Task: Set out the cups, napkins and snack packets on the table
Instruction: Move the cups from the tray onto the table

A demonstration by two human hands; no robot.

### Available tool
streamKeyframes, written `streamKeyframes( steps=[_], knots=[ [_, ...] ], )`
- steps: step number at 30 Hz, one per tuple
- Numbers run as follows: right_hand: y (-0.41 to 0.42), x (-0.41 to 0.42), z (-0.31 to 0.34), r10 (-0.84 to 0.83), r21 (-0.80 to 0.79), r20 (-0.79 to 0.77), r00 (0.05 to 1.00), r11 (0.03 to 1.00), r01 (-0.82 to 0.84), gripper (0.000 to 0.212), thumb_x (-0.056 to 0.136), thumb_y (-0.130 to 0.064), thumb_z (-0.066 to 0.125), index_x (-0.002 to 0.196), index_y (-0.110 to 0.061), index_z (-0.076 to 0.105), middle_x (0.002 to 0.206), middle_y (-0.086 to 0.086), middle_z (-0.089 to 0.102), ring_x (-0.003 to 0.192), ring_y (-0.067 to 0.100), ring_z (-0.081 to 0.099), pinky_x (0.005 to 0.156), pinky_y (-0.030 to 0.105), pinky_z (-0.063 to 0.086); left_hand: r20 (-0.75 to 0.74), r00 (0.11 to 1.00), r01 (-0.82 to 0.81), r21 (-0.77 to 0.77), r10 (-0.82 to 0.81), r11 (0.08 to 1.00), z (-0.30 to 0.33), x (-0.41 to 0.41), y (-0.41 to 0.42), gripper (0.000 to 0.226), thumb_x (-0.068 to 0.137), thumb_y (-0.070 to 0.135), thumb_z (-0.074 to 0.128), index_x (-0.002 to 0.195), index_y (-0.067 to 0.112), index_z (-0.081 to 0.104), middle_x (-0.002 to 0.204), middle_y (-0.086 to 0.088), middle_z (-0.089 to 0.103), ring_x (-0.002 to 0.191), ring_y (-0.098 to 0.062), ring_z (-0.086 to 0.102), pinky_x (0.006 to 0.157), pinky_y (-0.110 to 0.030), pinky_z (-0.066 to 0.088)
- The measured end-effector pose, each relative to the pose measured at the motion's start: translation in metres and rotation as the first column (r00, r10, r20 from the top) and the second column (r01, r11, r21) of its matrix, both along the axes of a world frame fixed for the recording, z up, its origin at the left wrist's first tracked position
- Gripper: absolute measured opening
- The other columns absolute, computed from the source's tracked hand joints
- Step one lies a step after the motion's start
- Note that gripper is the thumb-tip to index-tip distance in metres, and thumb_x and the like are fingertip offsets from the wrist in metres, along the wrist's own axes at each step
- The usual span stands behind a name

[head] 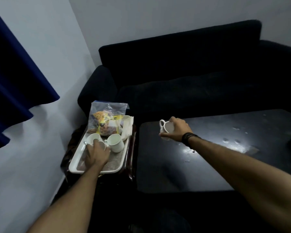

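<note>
While the right hand (178,128) grips a cup (166,127) mid-frame over the table (208,157), the left hand (96,157) — nearer the tray (77,165) (lower left) — closes on another cup (93,137).

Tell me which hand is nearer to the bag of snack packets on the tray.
Left. The left hand is over the tray, on a cup just in front of the snack bag. The right hand holds another cup over the dark table.
</note>
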State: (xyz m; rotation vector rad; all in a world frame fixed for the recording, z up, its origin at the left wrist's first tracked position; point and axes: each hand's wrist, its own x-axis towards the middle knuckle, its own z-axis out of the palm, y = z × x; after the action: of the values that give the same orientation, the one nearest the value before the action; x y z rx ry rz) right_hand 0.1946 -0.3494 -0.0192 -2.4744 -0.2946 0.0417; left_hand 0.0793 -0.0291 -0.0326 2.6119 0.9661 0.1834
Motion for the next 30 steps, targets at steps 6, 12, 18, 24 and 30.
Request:
streamKeyframes(
  steps=[6, 12, 18, 24, 30],
  knots=[
    [-0.104, -0.004, -0.009, -0.245, -0.03, -0.039, 0.969, 0.969, 0.244, 0.069, 0.055, -0.07, 0.076, 0.1, -0.022, 0.055, 0.1, 0.001, 0.062, 0.083, 0.02, 0.055, 0.067, 0.03, 0.043, 0.007, 0.966, 0.257, 0.096, -0.259, 0.962, 0.012, 0.014, -0.096, 0.049, 0.089, 0.037, 0.06, 0.133, 0.021, 0.047, 0.132, -0.016, 0.043, 0.114, -0.044, 0.054, 0.089, -0.048, 0.045],
    [-0.18, -0.019, -0.026, -0.364, -0.076, -0.098, 0.926, 0.931, 0.358, 0.066, 0.055, -0.068, 0.078, 0.096, -0.021, 0.056, 0.097, 0.004, 0.064, 0.082, 0.024, 0.058, 0.063, 0.03, 0.044, 0.026, 0.941, 0.329, 0.169, -0.338, 0.929, 0.011, 0.023, -0.178, 0.046, 0.089, 0.035, 0.059, 0.128, 0.015, 0.045, 0.124, -0.016, 0.049, 0.11, -0.04, 0.058, 0.082, -0.046, 0.049],
    [-0.226, -0.03, -0.04, -0.452, -0.117, -0.128, 0.883, 0.891, 0.439, 0.068, 0.058, -0.063, 0.08, 0.102, -0.017, 0.059, 0.103, 0.006, 0.065, 0.094, 0.028, 0.063, 0.069, 0.032, 0.048, 0.021, 0.88, 0.473, 0.028, -0.474, 0.881, -0.008, 0.041, -0.252, 0.073, 0.088, 0.044, 0.061, 0.144, 0.013, 0.026, 0.136, -0.013, 0.05, 0.117, -0.036, 0.057, 0.087, -0.046, 0.049],
    [-0.256, -0.034, -0.056, -0.433, -0.193, -0.15, 0.889, 0.895, 0.403, 0.066, 0.06, -0.057, 0.078, 0.108, -0.016, 0.056, 0.111, 0.008, 0.059, 0.096, 0.029, 0.061, 0.077, 0.036, 0.052, -0.097, 0.781, 0.619, -0.014, -0.617, 0.786, -0.039, 0.053, -0.318, 0.071, 0.089, 0.043, 0.063, 0.141, 0.013, 0.025, 0.139, -0.01, 0.047, 0.12, -0.034, 0.055, 0.092, -0.047, 0.05],
    [-0.262, -0.026, -0.073, -0.422, -0.226, -0.155, 0.893, 0.895, 0.383, 0.082, 0.063, -0.061, 0.076, 0.124, -0.014, 0.05, 0.12, 0.01, 0.057, 0.108, 0.031, 0.06, 0.089, 0.041, 0.051, -0.128, 0.721, 0.686, -0.003, -0.681, 0.727, -0.059, 0.068, -0.363, 0.059, 0.091, 0.045, 0.058, 0.134, 0.011, 0.035, 0.132, -0.01, 0.05, 0.117, -0.033, 0.054, 0.09, -0.045, 0.048]
  ],
)
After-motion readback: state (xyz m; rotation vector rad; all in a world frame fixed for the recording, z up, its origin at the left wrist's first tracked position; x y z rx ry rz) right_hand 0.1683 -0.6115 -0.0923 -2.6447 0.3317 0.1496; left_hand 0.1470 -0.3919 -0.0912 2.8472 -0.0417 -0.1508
